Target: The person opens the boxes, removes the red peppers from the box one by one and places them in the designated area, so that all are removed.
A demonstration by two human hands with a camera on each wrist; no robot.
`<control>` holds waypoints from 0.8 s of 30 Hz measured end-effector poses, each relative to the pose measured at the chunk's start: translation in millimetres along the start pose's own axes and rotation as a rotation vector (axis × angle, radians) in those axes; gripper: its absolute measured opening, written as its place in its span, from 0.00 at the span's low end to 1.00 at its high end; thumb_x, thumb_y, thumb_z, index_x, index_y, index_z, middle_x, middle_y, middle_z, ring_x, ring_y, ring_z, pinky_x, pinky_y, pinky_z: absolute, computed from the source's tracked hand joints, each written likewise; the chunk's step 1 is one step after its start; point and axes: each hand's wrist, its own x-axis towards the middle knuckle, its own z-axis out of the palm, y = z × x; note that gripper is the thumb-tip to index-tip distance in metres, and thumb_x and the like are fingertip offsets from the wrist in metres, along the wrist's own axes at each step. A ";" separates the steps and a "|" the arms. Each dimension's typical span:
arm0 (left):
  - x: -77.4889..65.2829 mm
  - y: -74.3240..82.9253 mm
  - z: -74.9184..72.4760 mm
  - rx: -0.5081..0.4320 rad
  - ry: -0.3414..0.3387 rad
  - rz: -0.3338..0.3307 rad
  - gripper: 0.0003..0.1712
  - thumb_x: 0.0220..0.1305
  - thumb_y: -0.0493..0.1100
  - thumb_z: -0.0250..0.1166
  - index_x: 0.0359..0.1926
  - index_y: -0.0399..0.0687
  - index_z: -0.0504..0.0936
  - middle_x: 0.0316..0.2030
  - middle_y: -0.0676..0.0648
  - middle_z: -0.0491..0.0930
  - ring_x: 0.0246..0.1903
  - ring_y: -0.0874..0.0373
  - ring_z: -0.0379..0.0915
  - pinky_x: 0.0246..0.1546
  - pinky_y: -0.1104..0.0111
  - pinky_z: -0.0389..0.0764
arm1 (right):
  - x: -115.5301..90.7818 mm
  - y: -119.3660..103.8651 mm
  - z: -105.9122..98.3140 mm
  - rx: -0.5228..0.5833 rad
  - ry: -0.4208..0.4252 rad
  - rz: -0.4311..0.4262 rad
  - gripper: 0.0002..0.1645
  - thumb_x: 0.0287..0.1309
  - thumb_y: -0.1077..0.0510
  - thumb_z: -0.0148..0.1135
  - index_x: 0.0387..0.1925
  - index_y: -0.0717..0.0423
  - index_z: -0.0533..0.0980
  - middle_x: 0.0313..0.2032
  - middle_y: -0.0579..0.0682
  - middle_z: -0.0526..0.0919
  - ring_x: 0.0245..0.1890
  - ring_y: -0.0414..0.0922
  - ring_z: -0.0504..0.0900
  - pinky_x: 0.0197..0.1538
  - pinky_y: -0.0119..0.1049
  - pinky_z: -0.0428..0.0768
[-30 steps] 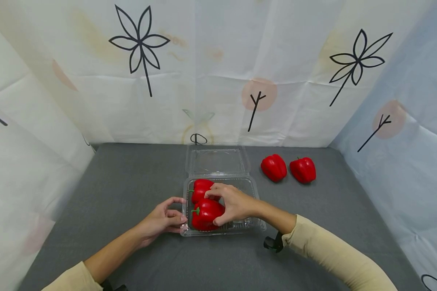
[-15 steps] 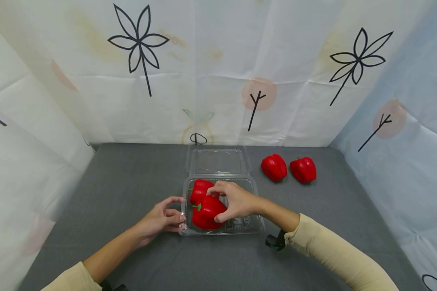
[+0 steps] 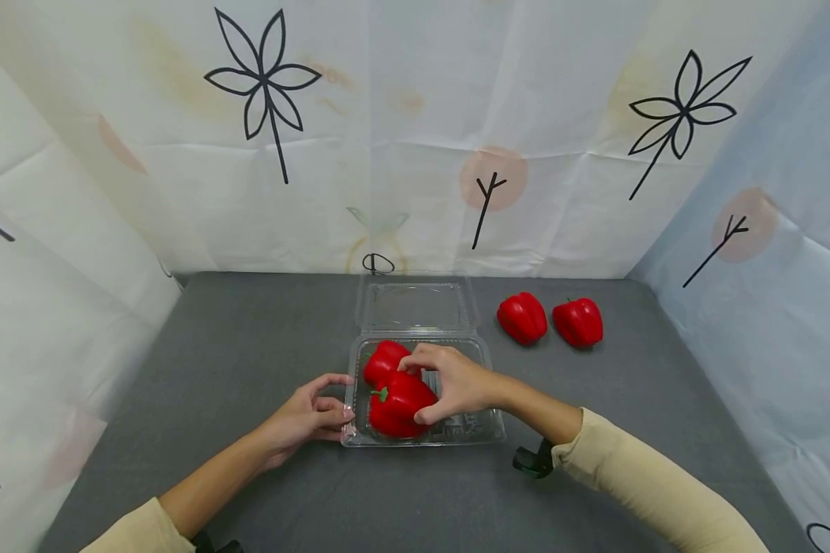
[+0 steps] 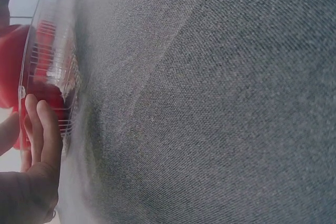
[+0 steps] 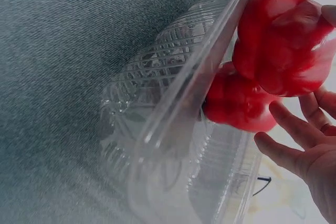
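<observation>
A clear plastic clamshell container [image 3: 466,430] stands on the grey table with its lid [image 3: 415,306] folded back. My left hand [image 3: 311,415] holds its left rim, fingers [image 4: 48,135] outside the wall and thumb over the edge. Inside, a red bell pepper [image 3: 382,361] sits in the back left part. In front of it is a second red bell pepper [image 3: 397,407] with a green stem, which my right hand [image 3: 453,384] grips by its right side between thumb and fingers. From the right wrist, this pepper [image 5: 283,40] appears raised above the container's rim, overlapping the other pepper [image 5: 236,100].
Two more red bell peppers [image 3: 522,318] lie side by side to the right of the lid. Grey cloth [image 3: 249,322] covers the table. A white patterned curtain [image 3: 415,138] hangs behind and at both sides.
My right hand and the front pepper have shifted slightly to the right. The back pepper has moved a little too. My left hand stays on the rim.
</observation>
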 end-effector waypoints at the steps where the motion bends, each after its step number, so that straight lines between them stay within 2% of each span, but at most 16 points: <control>1: 0.1 -0.1 0.3 0.000 0.001 0.002 0.35 0.67 0.37 0.66 0.70 0.41 0.59 0.36 0.44 0.83 0.33 0.52 0.81 0.44 0.57 0.85 | -2.0 0.2 -1.1 0.006 0.001 -0.003 0.31 0.47 0.52 0.69 0.55 0.56 0.76 0.46 0.43 0.77 0.50 0.42 0.75 0.53 0.51 0.81; 4: 0.3 -0.5 0.8 -0.002 0.002 0.009 0.35 0.66 0.36 0.66 0.69 0.41 0.60 0.35 0.44 0.83 0.33 0.53 0.81 0.43 0.57 0.85 | -9.4 0.9 -4.9 0.029 0.004 0.005 0.31 0.47 0.53 0.70 0.56 0.56 0.76 0.48 0.43 0.77 0.53 0.42 0.77 0.57 0.51 0.79; 7: 0.5 -1.3 0.5 -0.011 -0.011 0.028 0.36 0.66 0.36 0.66 0.70 0.40 0.59 0.35 0.44 0.83 0.33 0.53 0.81 0.43 0.57 0.85 | -17.8 1.6 -9.5 0.052 0.018 0.024 0.32 0.46 0.54 0.71 0.56 0.54 0.75 0.49 0.42 0.77 0.54 0.44 0.80 0.57 0.47 0.79; 12: 0.4 -0.4 0.8 -0.021 -0.016 0.045 0.38 0.65 0.36 0.67 0.70 0.39 0.58 0.35 0.44 0.83 0.32 0.54 0.81 0.42 0.57 0.85 | -33.5 1.6 -20.7 0.050 0.057 0.063 0.33 0.46 0.56 0.72 0.57 0.52 0.74 0.50 0.41 0.77 0.53 0.47 0.81 0.51 0.39 0.82; 20: 0.4 0.6 0.8 -0.011 -0.012 0.041 0.38 0.65 0.36 0.67 0.71 0.40 0.58 0.36 0.43 0.83 0.32 0.54 0.81 0.42 0.57 0.85 | -61.6 4.3 -41.9 0.063 0.128 0.063 0.35 0.45 0.60 0.73 0.57 0.51 0.72 0.51 0.44 0.77 0.53 0.48 0.82 0.50 0.39 0.82; 24: 0.3 0.7 1.1 -0.006 -0.009 0.040 0.38 0.65 0.36 0.67 0.71 0.40 0.58 0.35 0.43 0.83 0.32 0.54 0.81 0.42 0.58 0.85 | -76.8 8.0 -50.9 0.052 0.177 0.046 0.36 0.46 0.61 0.74 0.59 0.54 0.72 0.53 0.48 0.77 0.53 0.51 0.82 0.51 0.40 0.82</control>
